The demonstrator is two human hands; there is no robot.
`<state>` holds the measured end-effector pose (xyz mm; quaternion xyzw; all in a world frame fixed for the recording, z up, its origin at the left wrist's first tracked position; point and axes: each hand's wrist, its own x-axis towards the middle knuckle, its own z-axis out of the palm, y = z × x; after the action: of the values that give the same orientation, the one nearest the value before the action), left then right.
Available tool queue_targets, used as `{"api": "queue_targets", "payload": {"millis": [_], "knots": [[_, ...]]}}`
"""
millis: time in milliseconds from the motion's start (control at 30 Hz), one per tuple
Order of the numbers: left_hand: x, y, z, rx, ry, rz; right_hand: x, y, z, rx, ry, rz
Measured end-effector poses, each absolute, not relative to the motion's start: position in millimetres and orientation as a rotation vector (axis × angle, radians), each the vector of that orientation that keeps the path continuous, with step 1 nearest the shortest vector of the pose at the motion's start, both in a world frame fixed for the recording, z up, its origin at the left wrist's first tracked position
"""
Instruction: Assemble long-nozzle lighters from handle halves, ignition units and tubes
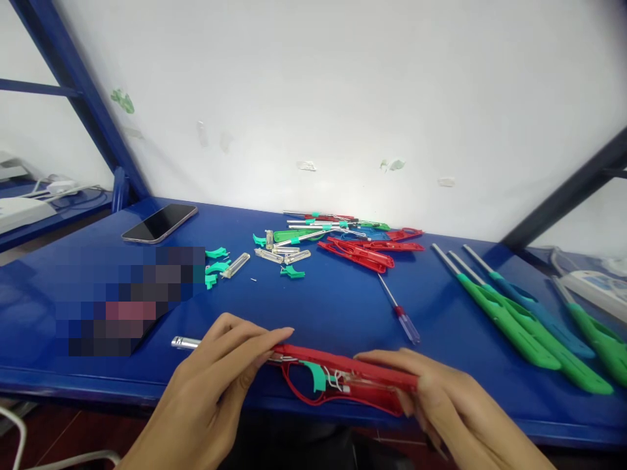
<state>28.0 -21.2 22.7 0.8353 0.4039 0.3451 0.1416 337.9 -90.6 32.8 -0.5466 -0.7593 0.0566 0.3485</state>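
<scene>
- While I view from the head camera, the red lighter (343, 364) lies crosswise over the near edge of the blue table (318, 307), between both hands; whether it touches the table I cannot tell.
- I find the left hand (210, 378) closed about its front, the metal tube (183, 342) jutting out beyond; the right hand (450, 398) is closed on the rear of the handle, some fingers hidden.
- I note the casing gaping on the near side, showing a teal trigger (317, 376) and white wires (333, 375).
- I record a screwdriver (407, 325) beyond the right hand; green lighters (509, 320) and a blue lighter (539, 310) further right; red casings (360, 254), clear tanks (236, 266) and loose teal pieces (292, 272) toward the wall; a phone (159, 223) far left.
</scene>
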Motion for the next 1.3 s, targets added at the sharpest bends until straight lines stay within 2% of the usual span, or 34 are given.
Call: {"api": "queue_targets", "payload": {"millis": [433, 833, 1300], "knots": [[26, -13, 26, 2.745, 0.981, 1.065, 325, -81, 39, -1.374, -2.084, -0.134], [27, -13, 20, 2.788, 0.978, 1.013, 323, -88, 28, -1.554, -2.067, -0.077], [28, -13, 20, 2.797, 1.009, 1.028, 322, -86, 28, -1.540, -2.046, -0.083]]}}
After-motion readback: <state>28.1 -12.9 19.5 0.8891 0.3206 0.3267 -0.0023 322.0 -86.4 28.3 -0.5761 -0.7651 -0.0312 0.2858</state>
